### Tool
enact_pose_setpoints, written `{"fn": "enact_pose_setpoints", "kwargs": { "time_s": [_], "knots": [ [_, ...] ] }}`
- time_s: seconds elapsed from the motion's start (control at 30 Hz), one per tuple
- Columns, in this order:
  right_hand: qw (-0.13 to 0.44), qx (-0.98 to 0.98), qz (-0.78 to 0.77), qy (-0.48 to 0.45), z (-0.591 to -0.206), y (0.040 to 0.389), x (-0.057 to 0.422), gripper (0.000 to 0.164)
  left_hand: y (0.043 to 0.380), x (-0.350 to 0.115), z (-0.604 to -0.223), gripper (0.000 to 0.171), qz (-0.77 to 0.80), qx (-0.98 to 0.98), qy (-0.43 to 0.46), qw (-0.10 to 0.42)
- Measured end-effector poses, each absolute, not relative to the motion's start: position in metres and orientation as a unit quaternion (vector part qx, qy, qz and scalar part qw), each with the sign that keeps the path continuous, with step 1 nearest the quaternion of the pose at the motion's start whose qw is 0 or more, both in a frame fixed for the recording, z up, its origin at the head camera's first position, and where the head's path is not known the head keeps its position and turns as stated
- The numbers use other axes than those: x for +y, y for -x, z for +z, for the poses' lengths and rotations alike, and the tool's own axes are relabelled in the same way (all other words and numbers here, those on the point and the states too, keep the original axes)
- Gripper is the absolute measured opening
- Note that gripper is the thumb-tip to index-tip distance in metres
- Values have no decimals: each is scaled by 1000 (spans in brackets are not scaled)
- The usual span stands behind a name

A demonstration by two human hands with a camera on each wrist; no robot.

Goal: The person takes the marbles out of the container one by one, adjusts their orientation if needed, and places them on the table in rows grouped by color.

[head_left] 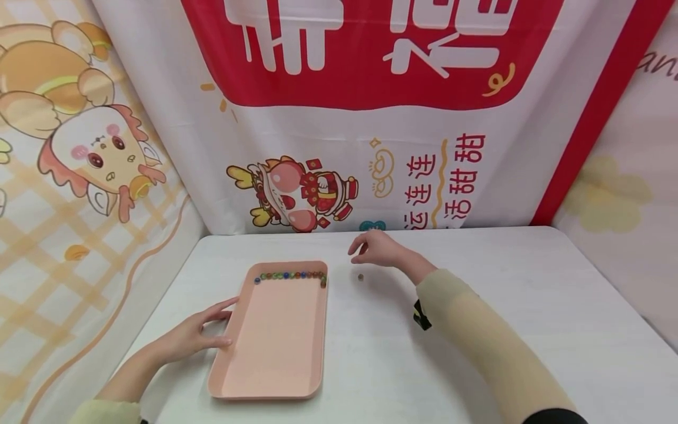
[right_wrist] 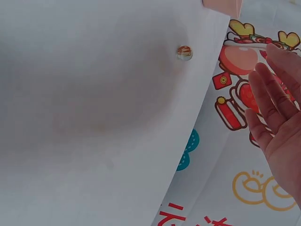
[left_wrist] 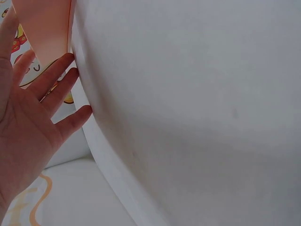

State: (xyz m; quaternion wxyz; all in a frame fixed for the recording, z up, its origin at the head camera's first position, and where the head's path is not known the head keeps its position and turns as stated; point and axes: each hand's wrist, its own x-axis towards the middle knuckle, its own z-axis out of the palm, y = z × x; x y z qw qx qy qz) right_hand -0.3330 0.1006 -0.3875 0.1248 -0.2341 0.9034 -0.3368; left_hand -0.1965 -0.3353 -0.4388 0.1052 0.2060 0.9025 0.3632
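Observation:
A pink rectangular tray (head_left: 275,347) lies on the white table. Several coloured glass marbles (head_left: 286,275) form a line along its far wall, bending round the far right corner. My left hand (head_left: 185,337) rests its fingertips and thumb on the tray's left side, fingers spread and fairly straight in the left wrist view. A single clear marble with an orange swirl (right_wrist: 185,52) sits on the table to the right of the tray. Just above and beyond that marble, my right hand (head_left: 380,249) hovers with loosely bent fingers and nothing between them.
The white table (head_left: 477,277) reaches back to a hanging cloth (head_left: 318,135) with red print and cartoon figures. A patterned cloth (head_left: 79,282) borders the left side, and a pale one (head_left: 620,247) the right. A black strap piece (head_left: 421,315) shows at the right sleeve.

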Motion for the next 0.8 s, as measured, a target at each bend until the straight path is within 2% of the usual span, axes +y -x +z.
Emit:
{"fn": "enact_pose_setpoints", "kwargs": {
  "time_s": [0.8],
  "knots": [
    [140,890,-309,306,-382,316,32,16,197,-337,-440,82,365,900,-218,95]
  ]
}}
